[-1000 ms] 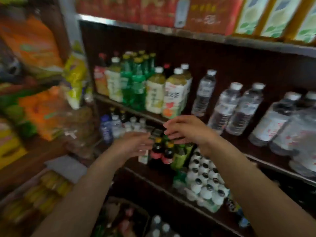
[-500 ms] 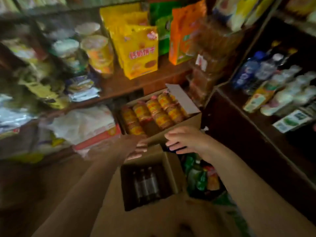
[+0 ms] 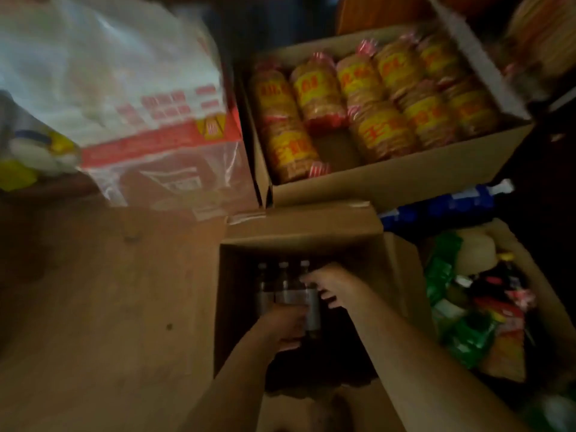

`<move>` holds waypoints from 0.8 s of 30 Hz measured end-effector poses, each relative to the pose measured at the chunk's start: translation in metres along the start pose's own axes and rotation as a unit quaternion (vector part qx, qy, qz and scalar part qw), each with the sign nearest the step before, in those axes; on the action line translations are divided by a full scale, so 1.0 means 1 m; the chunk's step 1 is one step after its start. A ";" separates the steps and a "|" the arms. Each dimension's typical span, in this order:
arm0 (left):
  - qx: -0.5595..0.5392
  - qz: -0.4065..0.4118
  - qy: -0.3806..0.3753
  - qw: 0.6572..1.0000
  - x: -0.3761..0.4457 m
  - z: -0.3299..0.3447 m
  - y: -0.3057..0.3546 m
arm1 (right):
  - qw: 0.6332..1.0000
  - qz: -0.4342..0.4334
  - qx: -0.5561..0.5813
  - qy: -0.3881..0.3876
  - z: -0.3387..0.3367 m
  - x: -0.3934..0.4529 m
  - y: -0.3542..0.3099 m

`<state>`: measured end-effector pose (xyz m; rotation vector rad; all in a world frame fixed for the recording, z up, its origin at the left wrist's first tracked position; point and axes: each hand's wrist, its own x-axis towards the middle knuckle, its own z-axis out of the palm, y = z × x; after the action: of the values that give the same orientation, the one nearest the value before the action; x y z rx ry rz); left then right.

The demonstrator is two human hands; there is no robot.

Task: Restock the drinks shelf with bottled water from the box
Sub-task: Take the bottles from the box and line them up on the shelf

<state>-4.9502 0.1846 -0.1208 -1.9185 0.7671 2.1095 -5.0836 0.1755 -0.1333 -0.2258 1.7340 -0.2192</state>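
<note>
The head camera looked down at a brown wooden floor point(image 3: 103, 307) in dim light. An open cardboard box point(image 3: 311, 232) stood on it, with three water bottles point(image 3: 282, 288) upright against its left wall. Behind it sat a carton point(image 3: 389, 179) of wrapped biscuit rolls point(image 3: 318, 88), to the left a plastic bag point(image 3: 109, 73), to the right a crate of mixed snacks point(image 3: 473, 310). Both forearms reached down into the box. The left hand point(image 3: 285, 325) curled round the lower body of a bottle. The right hand point(image 3: 332, 283) touched the rightmost bottle's shoulder, fingers bent; whether it actually gripped could not be told in the blur.
</note>
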 end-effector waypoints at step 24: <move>0.168 0.047 -0.035 0.984 0.149 0.009 -0.060 | 0.976 -0.203 -0.025 0.078 0.019 0.133 0.053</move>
<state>-4.9514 0.2103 -0.2799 -1.6524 1.1365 1.9336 -5.0891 0.1901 -0.2766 -0.6155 1.8370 -0.5017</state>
